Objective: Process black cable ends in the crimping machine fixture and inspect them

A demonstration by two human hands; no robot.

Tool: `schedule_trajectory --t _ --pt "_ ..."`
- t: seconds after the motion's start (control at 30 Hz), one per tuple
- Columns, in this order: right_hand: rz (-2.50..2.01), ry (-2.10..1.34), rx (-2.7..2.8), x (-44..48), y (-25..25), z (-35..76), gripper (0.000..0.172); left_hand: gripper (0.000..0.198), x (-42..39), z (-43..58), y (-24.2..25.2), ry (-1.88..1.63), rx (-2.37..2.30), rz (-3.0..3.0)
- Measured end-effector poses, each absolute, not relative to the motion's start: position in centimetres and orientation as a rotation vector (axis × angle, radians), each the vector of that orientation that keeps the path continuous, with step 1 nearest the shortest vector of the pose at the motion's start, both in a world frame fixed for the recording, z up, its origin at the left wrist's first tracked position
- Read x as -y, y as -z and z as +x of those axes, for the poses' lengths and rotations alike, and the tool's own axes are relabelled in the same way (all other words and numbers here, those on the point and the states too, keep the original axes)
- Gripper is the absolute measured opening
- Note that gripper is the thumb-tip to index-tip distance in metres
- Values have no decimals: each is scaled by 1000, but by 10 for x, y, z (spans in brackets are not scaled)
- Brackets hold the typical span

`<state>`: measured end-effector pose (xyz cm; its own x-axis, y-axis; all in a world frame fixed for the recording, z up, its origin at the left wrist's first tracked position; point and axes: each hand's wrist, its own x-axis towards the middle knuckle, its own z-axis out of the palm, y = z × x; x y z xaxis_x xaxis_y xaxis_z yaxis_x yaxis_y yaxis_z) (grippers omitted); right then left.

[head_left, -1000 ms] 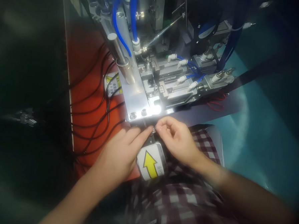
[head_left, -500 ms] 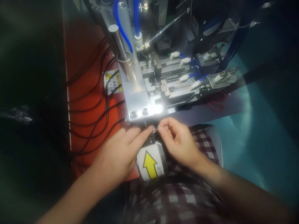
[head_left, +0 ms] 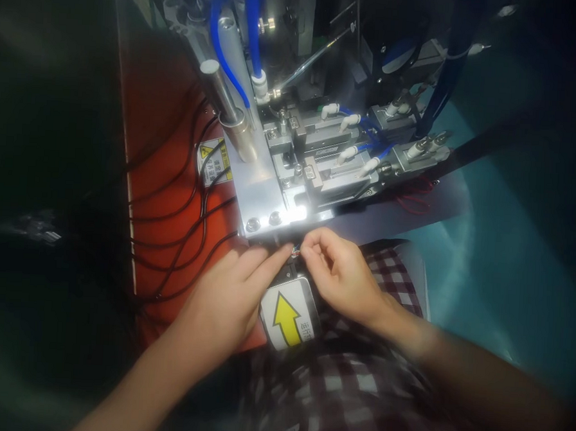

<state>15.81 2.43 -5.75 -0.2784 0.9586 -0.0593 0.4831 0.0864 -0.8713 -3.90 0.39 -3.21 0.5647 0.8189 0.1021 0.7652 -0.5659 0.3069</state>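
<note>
My right hand (head_left: pixel 339 273) is pinched, thumb against forefinger, around the end of some thin wires (head_left: pixel 296 251). Only a short, tiny stretch of them shows between my two hands, under the front edge of the metal machine plate (head_left: pixel 258 191). From the left, my left hand (head_left: pixel 233 296) reaches in with its fingers stretched out, the forefinger's tip beside the wires. Its thumb is hidden. Just below the fingertips is a small dark fixture (head_left: pixel 288 275), and nearer to me a white plate with a yellow arrow (head_left: pixel 287 315).
Pneumatic cylinders (head_left: pixel 341 176) with white fittings and blue hoses (head_left: pixel 255 30) fill the machine above my hands. An upright steel post (head_left: pixel 224 99) stands at the left. Black cables (head_left: pixel 190 236) cross the red surface (head_left: pixel 174 184). Checked cloth (head_left: pixel 351 386) covers my lap.
The view has shifted slightly, so the machine sits a little further left and lower. Both hands keep nearly the same pose at the wires.
</note>
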Motion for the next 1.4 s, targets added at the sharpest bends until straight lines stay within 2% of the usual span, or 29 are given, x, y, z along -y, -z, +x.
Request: schedule_trajectory --t 1.4 --pt "-1435 -1162 1838 -27 49 158 11 47 -4 -40 31 -309 -1334 2589"
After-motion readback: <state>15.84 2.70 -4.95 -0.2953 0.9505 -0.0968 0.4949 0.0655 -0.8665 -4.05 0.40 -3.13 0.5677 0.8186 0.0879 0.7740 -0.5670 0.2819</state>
